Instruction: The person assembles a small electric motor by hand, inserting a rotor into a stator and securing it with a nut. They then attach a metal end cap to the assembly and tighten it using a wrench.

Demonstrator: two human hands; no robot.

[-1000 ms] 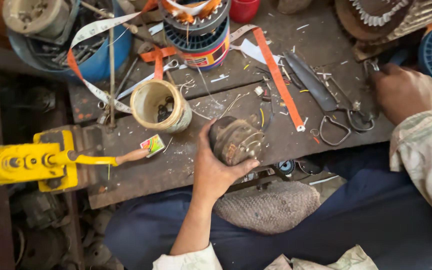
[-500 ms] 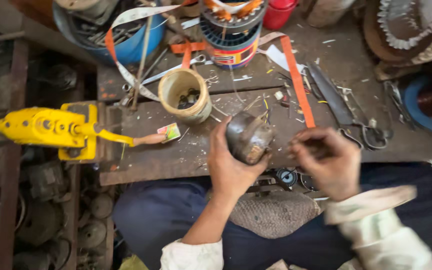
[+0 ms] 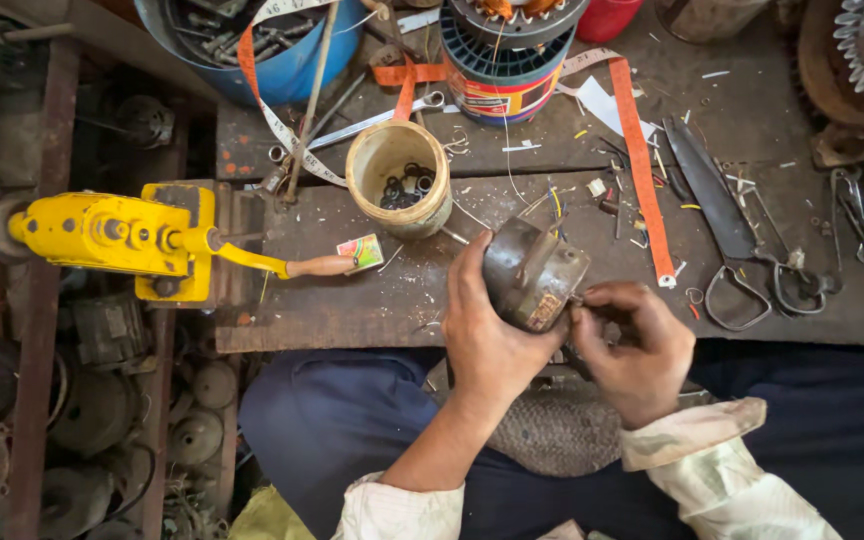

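Note:
My left hand (image 3: 484, 335) grips a small dark metal motor (image 3: 535, 272) and holds it tilted just above the near edge of the wooden workbench (image 3: 352, 310). My right hand (image 3: 635, 345) is pinched against the motor's lower right side, fingers closed on something too small to make out. Both hands are over my lap, which is covered in dark blue cloth.
A yellow winding machine (image 3: 117, 233) with a wooden handle sits at the left. A cream pot of washers (image 3: 399, 180), a wound stator on a tin (image 3: 507, 50), large shears (image 3: 722, 215), an orange strap (image 3: 640, 150) and a blue tub (image 3: 272, 40) lie on the bench. Old motor parts fill the floor at left.
My right hand came from the shears at the far right over to the motor and now touches its side. The motor is lifted and tilted nearer to me.

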